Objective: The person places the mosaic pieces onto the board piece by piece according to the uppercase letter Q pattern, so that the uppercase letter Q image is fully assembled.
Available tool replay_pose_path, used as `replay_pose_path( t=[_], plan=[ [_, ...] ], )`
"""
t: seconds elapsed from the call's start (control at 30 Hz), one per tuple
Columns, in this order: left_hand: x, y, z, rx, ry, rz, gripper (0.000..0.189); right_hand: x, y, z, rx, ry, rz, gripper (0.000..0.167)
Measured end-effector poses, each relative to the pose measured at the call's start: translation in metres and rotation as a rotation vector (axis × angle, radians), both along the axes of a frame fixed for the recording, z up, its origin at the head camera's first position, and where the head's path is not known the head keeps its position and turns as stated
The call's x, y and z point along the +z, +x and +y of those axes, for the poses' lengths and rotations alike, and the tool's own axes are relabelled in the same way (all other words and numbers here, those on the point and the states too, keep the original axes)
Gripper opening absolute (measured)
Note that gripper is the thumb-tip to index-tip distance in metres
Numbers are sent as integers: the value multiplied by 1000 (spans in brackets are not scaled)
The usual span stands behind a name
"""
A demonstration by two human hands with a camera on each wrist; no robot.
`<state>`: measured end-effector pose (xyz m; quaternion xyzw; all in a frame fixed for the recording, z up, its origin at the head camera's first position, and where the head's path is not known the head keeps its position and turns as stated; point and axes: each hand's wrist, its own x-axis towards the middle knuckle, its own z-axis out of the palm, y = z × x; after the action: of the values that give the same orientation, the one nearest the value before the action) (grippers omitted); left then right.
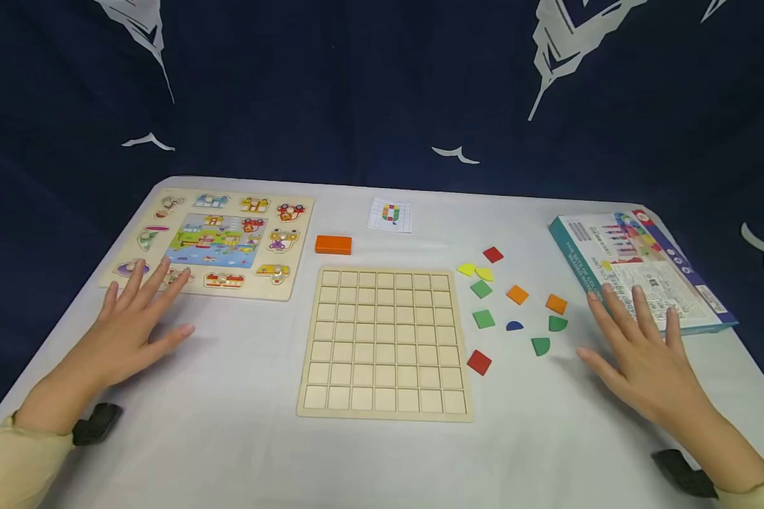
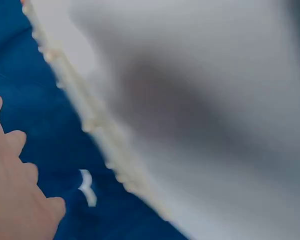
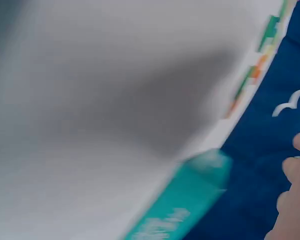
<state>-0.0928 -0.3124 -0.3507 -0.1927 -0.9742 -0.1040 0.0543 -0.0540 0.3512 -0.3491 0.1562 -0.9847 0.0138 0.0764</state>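
My left hand [image 1: 124, 336] is spread with straight fingers, its fingertips overlapping the near edge of a wooden knob puzzle [image 1: 270, 291] in the head view. On the other side my right hand [image 1: 649, 364] is spread too, fingertips at the near left edge of a teal-sided box [image 1: 649, 272]. Neither holds anything. Between them lies a square wooden grid board [image 1: 385, 339]. Loose flat pieces sit to its right: a red square [image 1: 479, 363], green squares [image 1: 484, 319], orange squares [image 1: 518, 295], green quarter rounds [image 1: 540, 346], yellow pieces [image 1: 484, 274] and a blue half round [image 1: 514, 326].
Behind the grid board are an orange block [image 1: 334, 244] and a small pattern card [image 1: 390, 215]. A white cloth [image 1: 242, 438] covers the table, and a dark blue curtain [image 1: 356, 92] hangs behind it. Each wrist wears a black camera, such as the left one [image 1: 97, 424].
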Motion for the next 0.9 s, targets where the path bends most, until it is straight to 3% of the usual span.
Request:
replay_pose_path(
  t=[0.1, 0.17, 0.27, 0.33, 0.4, 0.5, 0.57, 0.67, 0.8, 0.9],
  plan=[
    [22, -5, 10, -37, 44, -13, 88, 18, -3, -12, 23, -29, 22, 73],
    [41, -5, 22, -59, 131, -23, 91, 33, -6, -24, 24, -111, 50, 62],
    [59, 0, 49, -101, 384, -61, 87, 47, -11, -48, 2, -357, 98, 44],
    [59, 5, 68, -166, 569, -120, 83, 46, -13, -64, -15, -541, 111, 36],
    [50, 9, 87, -239, 720, -212, 78, 35, -15, -76, -12, -725, 76, 29],
    [27, 12, 108, -317, 804, -353, 71, 17, -17, -93, -7, -882, -64, 23],
    [12, 13, 118, -328, 779, -399, 68, 6, -16, -101, -7, -940, -168, 22],
    [-6, 14, 124, -322, 690, -427, 69, -3, -13, -110, -41, -931, -271, 24],
    [-22, 16, 125, -332, 603, -472, 81, -15, -8, -115, -101, -910, -331, 26],
    [-33, 19, 126, -377, 551, -485, 90, -24, -2, -119, -139, -895, -348, 26]
  ],
)
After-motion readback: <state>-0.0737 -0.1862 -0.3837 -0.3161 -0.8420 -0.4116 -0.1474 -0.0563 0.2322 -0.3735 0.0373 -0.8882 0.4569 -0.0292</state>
